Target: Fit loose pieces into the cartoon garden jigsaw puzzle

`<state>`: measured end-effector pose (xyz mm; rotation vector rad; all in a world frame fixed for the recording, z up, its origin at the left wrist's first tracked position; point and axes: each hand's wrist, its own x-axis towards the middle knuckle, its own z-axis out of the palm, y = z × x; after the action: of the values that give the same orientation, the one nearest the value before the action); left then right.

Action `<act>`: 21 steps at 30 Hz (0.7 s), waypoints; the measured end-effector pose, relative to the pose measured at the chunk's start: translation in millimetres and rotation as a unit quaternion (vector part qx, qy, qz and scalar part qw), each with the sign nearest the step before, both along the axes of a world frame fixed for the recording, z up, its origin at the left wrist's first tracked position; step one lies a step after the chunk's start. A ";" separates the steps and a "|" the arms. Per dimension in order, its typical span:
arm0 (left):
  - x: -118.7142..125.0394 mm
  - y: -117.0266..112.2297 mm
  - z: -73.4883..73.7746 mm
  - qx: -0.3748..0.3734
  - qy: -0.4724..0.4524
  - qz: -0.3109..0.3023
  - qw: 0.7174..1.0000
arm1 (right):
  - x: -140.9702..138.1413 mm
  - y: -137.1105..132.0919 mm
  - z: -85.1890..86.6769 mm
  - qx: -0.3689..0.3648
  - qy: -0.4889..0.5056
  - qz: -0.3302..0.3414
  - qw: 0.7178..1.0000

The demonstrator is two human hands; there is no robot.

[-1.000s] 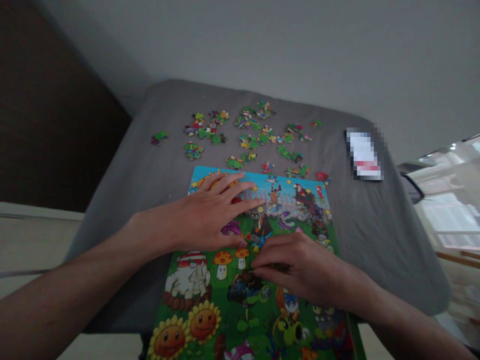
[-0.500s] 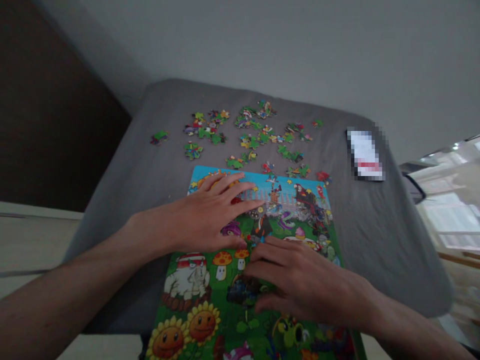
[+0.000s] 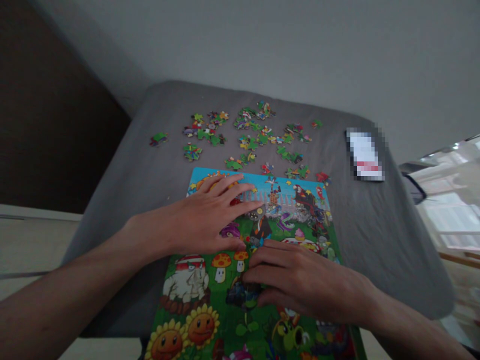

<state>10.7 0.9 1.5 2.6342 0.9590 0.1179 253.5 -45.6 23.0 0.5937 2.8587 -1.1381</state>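
Note:
A colourful cartoon jigsaw puzzle board [image 3: 300, 205] lies on a grey cloth-covered table [image 3: 150, 165] in front of me. My left hand [image 3: 206, 220] rests flat on the board's upper left part, fingers stretched out and slightly spread. My right hand [image 3: 300, 280] lies on the middle of the board, fingers extended and pressing down near a dark figure in the picture. Whether a piece lies under its fingers is hidden. Several loose puzzle pieces [image 3: 247, 142] are scattered on the cloth beyond the board's far edge.
A dark phone-like object [image 3: 365, 155] with a blurred screen lies at the table's far right. A single stray piece [image 3: 159, 137] sits far left. A grey wall is behind, a dark panel on the left, and bright windows at the right.
My right hand has uncurled from a pinch into flat fingers and shifted slightly down and left on the board. My left hand has stayed put.

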 end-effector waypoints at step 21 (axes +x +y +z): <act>-35.7 55.6 -3.1 0.122 -0.099 0.153 0.976 | 68.3 116.8 -6.3 0.279 0.166 -0.323 0.889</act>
<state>-25.1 56.6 -1.6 2.5990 1.3457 0.5956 321.8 71.2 16.7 1.6123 3.4039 -0.4046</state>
